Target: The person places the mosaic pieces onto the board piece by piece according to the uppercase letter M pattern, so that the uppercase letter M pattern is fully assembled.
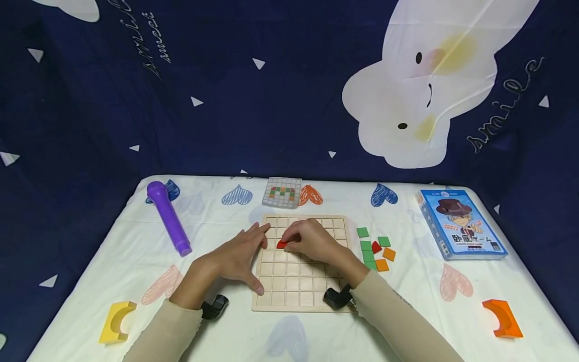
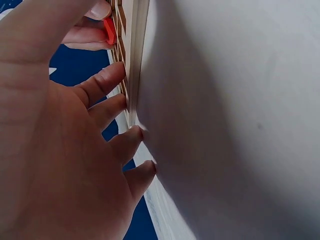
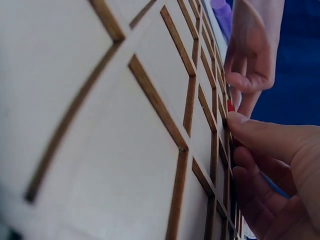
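Now red tile [image 1: 282,244] enters grid board [image 1: 302,286].

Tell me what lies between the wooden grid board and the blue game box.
In the head view, a small cluster of loose tiles, green, red and orange, lies on the cloth between the board and the box; the rest is bare cloth.

Red tile [image 1: 282,244] over the wooden grid board [image 1: 298,296].
The small red tile sits pinched at the right hand's [image 1: 312,240] fingertips, low over a left-side square of the pale, flat-lying board, while the left hand [image 1: 237,256] rests spread on the board's left edge.
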A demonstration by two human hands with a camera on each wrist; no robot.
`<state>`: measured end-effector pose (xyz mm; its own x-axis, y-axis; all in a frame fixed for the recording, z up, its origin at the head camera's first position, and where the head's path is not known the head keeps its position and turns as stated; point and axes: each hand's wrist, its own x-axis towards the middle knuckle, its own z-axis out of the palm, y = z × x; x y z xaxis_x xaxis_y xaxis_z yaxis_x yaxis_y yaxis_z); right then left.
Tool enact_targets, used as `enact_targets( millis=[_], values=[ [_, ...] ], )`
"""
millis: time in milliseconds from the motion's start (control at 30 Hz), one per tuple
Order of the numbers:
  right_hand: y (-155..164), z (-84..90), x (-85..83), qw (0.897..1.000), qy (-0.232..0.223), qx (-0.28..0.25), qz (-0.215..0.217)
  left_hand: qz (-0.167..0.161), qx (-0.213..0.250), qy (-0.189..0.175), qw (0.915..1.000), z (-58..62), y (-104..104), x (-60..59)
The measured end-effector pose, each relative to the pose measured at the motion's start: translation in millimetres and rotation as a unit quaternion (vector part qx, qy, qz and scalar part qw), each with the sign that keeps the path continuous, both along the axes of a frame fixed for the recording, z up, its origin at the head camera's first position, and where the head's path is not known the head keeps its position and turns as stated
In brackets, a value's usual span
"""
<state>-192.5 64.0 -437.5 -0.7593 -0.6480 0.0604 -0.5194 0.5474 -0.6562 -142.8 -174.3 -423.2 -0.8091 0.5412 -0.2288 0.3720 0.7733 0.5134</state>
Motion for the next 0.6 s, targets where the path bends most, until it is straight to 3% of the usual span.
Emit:
enact_targets(
  millis=[600],
  values=[
    [-3.4, 1.0, -0.4, 1.000, 0.021, 0.003, 0.020, 0.000, -0.006, 0.004, 1.0000, 1.4, 0.4, -0.2]
  ],
)
